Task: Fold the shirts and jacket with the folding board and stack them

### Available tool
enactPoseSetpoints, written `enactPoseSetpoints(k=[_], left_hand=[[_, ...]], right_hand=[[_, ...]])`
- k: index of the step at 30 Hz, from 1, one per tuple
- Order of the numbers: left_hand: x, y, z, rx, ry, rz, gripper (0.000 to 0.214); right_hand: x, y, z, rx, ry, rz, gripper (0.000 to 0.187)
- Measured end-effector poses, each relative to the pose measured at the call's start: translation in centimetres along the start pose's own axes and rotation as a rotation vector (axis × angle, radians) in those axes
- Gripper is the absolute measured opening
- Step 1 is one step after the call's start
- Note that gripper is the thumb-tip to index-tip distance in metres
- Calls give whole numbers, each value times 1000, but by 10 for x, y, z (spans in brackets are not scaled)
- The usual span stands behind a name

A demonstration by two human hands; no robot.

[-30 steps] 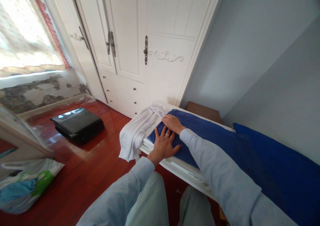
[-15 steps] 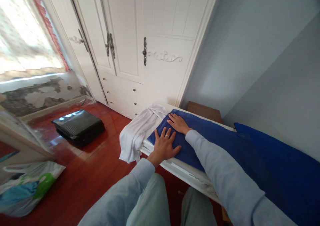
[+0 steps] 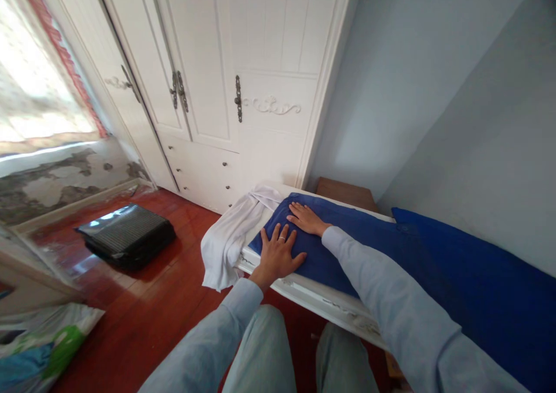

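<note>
Dark blue cloth [image 3: 339, 268] lies spread over a narrow white table [image 3: 299, 291] with carved trim, and runs on toward the right edge of the view. My left hand [image 3: 278, 254] rests flat on the cloth's left end near the front edge, fingers spread, a ring on one finger. Farther back, my right hand [image 3: 306, 218] also lies flat on the cloth with its fingers stretched out. Neither hand grips anything. Just left of the blue cloth, a white cloth [image 3: 230, 233] drapes over the table's end and hangs down.
A white wardrobe [image 3: 269, 45] stands behind the table, with a brown box [image 3: 345, 193] beside it against the wall. On the red floor [image 3: 152, 300] lie a black plastic-wrapped package [image 3: 130, 236] and, nearer, a plastic bag [image 3: 56, 338].
The view has shifted slightly to the right. My right hand has slid a little rightward relative to the cloth's corner; both hands stay flat on the blue cloth.
</note>
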State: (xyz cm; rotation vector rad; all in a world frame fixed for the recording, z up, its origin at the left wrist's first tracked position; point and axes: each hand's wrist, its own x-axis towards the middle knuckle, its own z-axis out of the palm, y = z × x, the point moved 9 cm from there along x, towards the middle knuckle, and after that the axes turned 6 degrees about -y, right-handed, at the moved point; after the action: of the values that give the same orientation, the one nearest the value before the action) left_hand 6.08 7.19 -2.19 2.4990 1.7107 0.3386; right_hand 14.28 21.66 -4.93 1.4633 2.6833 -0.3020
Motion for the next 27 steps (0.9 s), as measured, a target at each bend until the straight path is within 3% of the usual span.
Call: enactPoseSetpoints(k=[5, 13, 19, 22, 27], left_hand=[[2, -1, 0, 52, 10, 2, 72], [6, -1, 0, 147, -61, 1, 71], [9, -3, 4, 190, -134, -22, 71], [12, -5, 7, 195, -183, -36, 72], [14, -6, 7, 192, -248, -50, 73]], right_hand=[[-59, 16, 5, -27, -42, -108, 72], [-178, 106, 14, 49, -83, 141, 75], [-247, 160, 13, 64, -53, 328, 72], [-271, 165, 7, 56, -40, 346, 74], [-318, 141, -1, 62, 59, 304, 82]])
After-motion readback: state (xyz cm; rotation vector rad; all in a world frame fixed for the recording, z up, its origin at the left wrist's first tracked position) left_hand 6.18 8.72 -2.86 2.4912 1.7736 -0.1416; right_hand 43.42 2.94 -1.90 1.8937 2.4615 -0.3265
